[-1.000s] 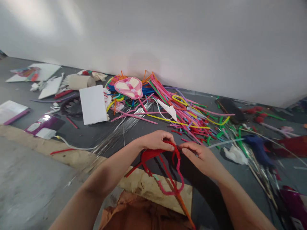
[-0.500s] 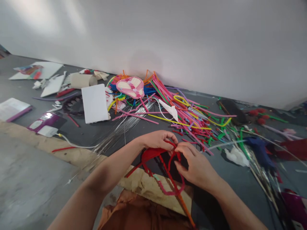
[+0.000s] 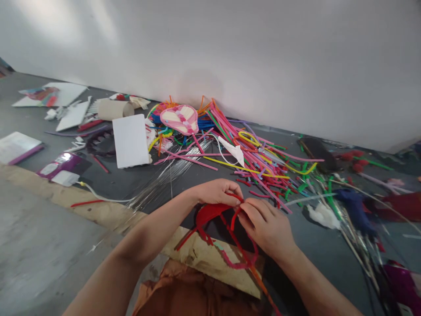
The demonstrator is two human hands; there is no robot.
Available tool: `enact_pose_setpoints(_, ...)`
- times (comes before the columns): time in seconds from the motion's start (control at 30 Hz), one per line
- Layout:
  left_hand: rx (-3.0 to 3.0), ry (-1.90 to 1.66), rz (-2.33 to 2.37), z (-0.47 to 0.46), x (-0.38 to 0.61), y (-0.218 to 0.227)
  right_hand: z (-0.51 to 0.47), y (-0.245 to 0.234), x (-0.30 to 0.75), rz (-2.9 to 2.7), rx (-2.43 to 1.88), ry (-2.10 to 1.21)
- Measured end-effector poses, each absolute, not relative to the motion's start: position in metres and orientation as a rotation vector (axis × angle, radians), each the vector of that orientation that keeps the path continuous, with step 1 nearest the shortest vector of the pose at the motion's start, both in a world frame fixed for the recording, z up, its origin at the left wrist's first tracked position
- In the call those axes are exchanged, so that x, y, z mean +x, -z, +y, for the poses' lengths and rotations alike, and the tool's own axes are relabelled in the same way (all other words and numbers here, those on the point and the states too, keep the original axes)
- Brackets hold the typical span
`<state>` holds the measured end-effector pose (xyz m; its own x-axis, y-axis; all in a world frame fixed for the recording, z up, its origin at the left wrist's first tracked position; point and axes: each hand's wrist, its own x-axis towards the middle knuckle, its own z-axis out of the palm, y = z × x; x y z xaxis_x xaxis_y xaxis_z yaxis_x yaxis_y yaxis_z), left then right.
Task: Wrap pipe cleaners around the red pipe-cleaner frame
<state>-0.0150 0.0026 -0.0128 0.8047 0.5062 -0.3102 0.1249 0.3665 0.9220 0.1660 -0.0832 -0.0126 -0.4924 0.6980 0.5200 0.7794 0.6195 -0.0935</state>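
My left hand (image 3: 219,193) is closed on a red piece built from fuzzy pipe cleaners (image 3: 210,213), with thumb and fingers pinching its upper edge. Right beside it, my right hand (image 3: 266,221) pinches the same piece at its right end, the fingertips of both hands nearly touching. From the piece hang a loop of pink and red pipe cleaner (image 3: 235,265) with a pale green spot, and a long stem that turns from red to orange (image 3: 261,285). A short red end curls below my right fingertips. The exact spot between the fingertips is hidden.
Behind my hands lies a heap of coloured pipe cleaners (image 3: 263,164) with scissors (image 3: 271,156) and a pink-and-cream heart shape (image 3: 180,119). A white box (image 3: 130,141) and a cardboard tube (image 3: 115,109) are at left. A blue glue gun (image 3: 357,208) lies at right.
My right hand's fingers have closed in toward my left fingertips, covering more of the red piece. The hanging loop and the orange stem have swung slightly right. My left hand stays almost still.
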Motion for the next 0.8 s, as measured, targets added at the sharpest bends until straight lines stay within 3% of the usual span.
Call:
enact_pose_setpoints(0.2,1.201,-0.260,0.540,0.003,-0.015,0.016,-0.082,0.014,0.169,-2.289,-1.081,0.153)
enact_pose_setpoints(0.5,1.304,-0.296,0.583,0.001,-0.015,0.012,-0.079,0.018,0.166,-1.895,-1.425,-0.655)
enact_pose_setpoints(0.8,0.954,-0.562,0.656,0.012,-0.025,0.011,-0.059,0.019,0.184,-1.166,-1.463,-0.892)
